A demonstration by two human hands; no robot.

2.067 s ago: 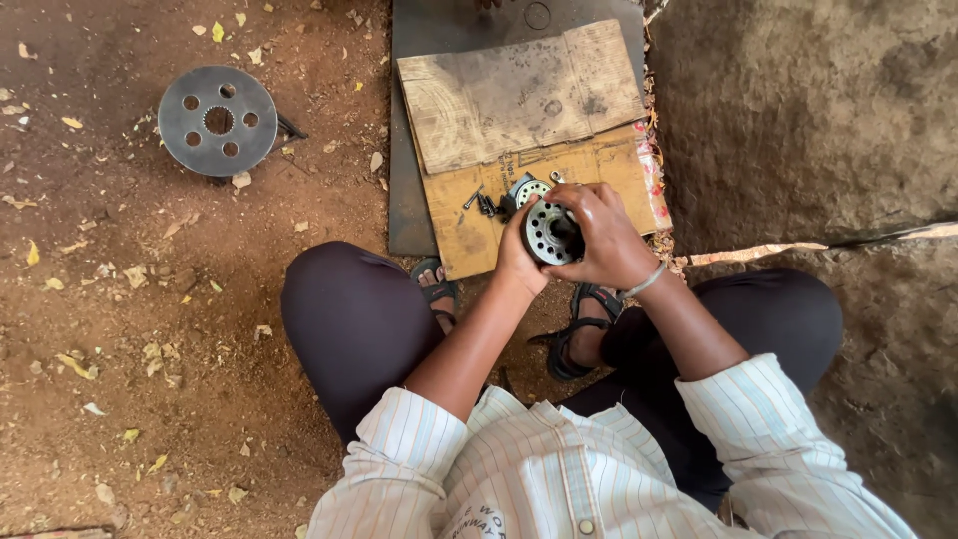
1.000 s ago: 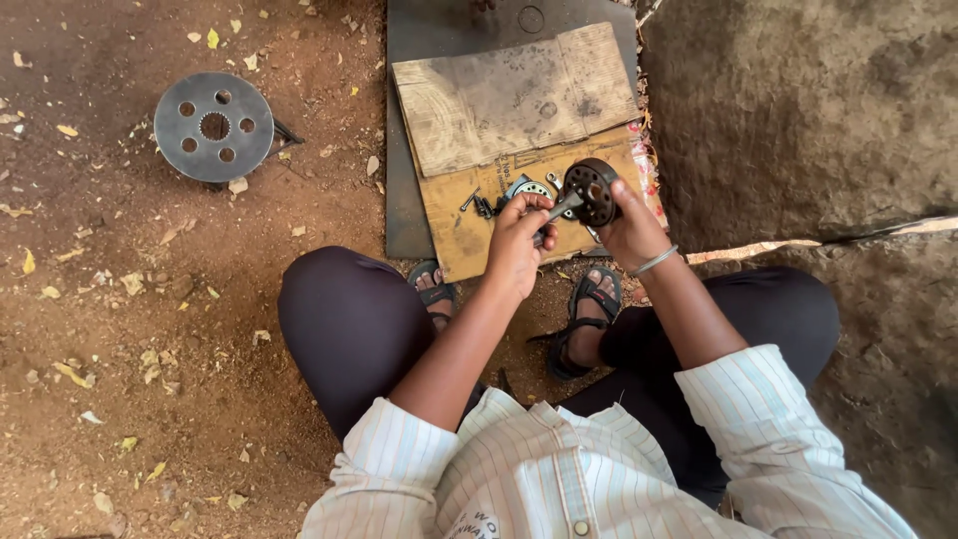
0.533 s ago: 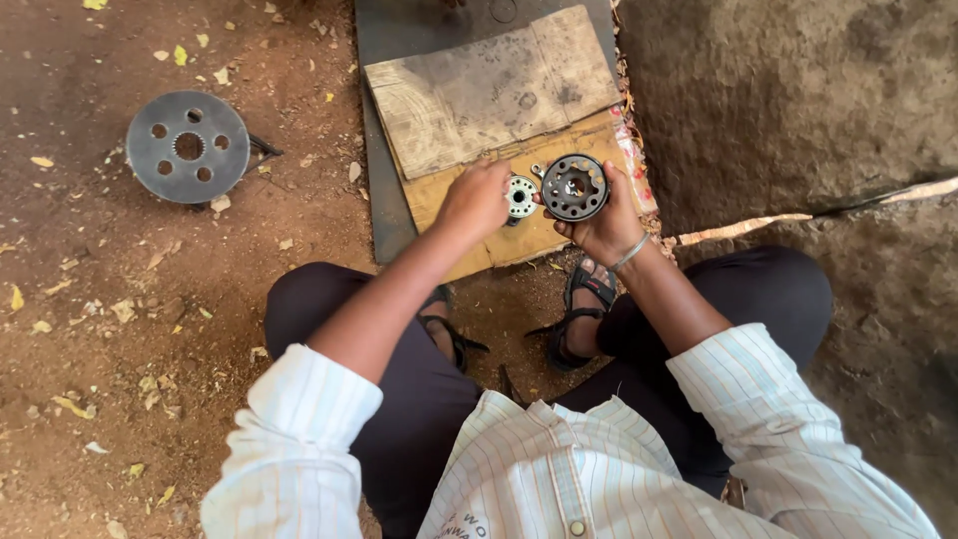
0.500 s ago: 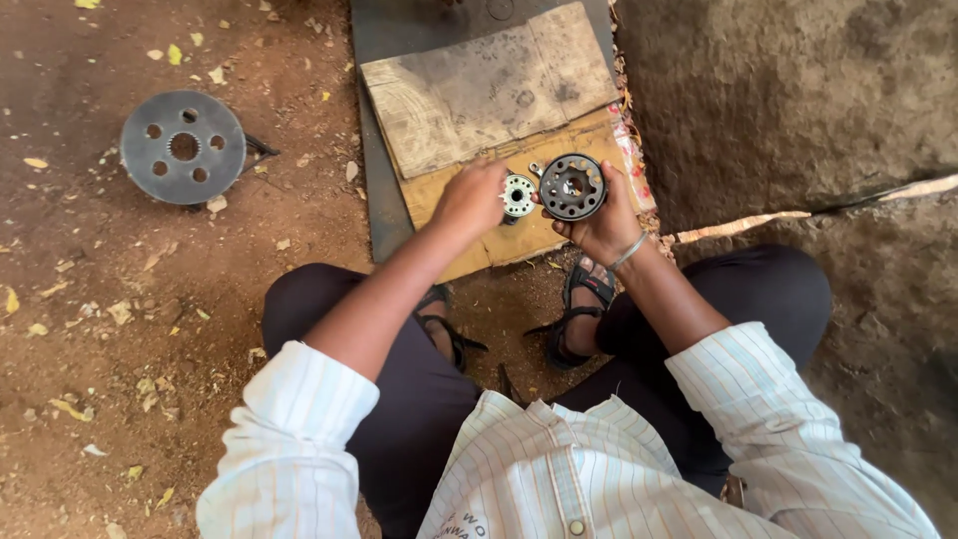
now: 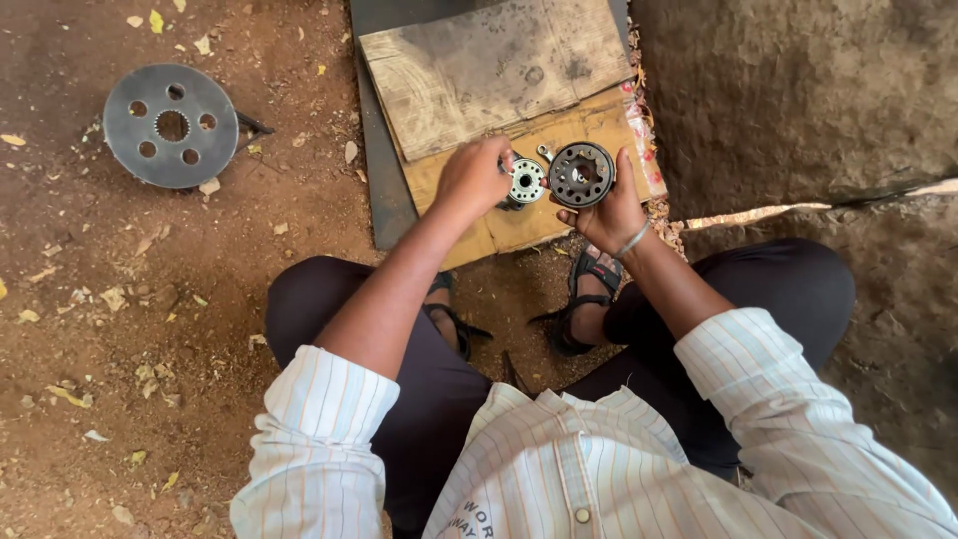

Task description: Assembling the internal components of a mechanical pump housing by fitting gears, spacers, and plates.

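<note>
I squat on bare earth over a piece of brown cardboard (image 5: 609,120). My right hand (image 5: 611,212) holds up a dark round metal housing (image 5: 582,174), its open toothed face turned toward me. My left hand (image 5: 473,180) grips a smaller silvery hub (image 5: 526,182) with a ring of holes, just left of the housing and low over the cardboard. The two parts are apart by a small gap. A small metal piece (image 5: 544,153) lies on the cardboard between them.
A worn wooden board (image 5: 479,70) rests on a dark metal sheet (image 5: 371,170) beyond the cardboard. A grey perforated disc (image 5: 172,125) lies on the dirt at far left. A rough stone wall (image 5: 798,90) rises at right. My sandalled feet (image 5: 589,289) sit below the cardboard.
The two hands held one assembly together; the right hand has lifted the dark housing away to the right, while the left hand stays with the silvery hub. The view has shifted slightly.
</note>
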